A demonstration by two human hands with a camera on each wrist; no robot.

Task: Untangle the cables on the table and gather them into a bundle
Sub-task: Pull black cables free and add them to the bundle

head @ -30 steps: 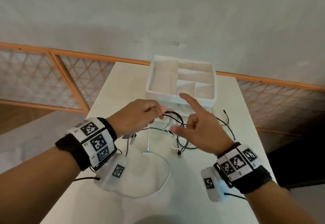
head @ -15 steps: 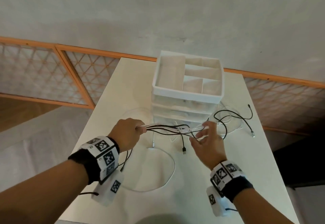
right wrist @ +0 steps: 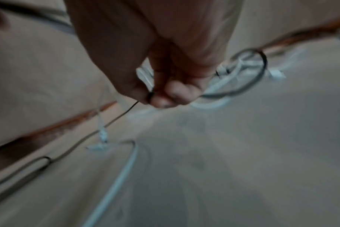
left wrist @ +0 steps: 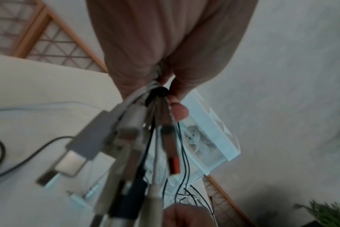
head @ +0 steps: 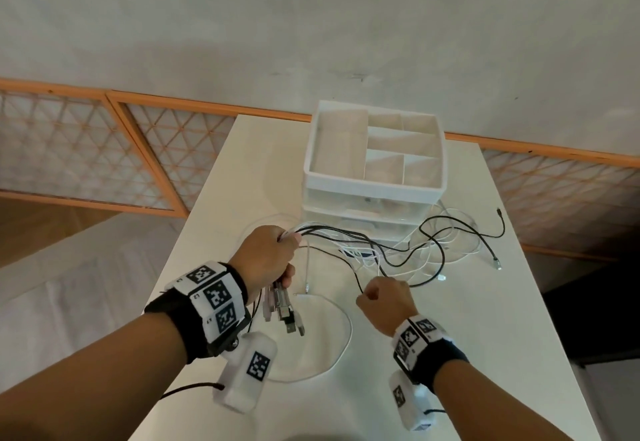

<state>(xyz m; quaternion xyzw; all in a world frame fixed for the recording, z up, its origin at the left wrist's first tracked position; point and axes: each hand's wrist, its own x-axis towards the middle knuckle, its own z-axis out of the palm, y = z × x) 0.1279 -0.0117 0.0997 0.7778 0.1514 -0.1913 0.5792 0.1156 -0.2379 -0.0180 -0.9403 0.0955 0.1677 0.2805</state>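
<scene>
The job looks roughly half done. The left hand (head: 268,257) is fisted round a sheaf of cables (head: 332,234), with their plug ends (head: 285,314) hanging below the fist, so one end of the bundle is already collected. What remains is the loose run: black and white strands still cross each other in a tangle (head: 415,253) on the worktop (head: 485,354), just in front of the white drawer organiser (head: 372,187), with a few free ends trailing to the right. The right hand (head: 382,303), nearer the person than that tangle, pinches a thin black cable (right wrist: 115,119) between thumb and curled fingers. A white cable loop (head: 332,354) lies between both hands.
</scene>
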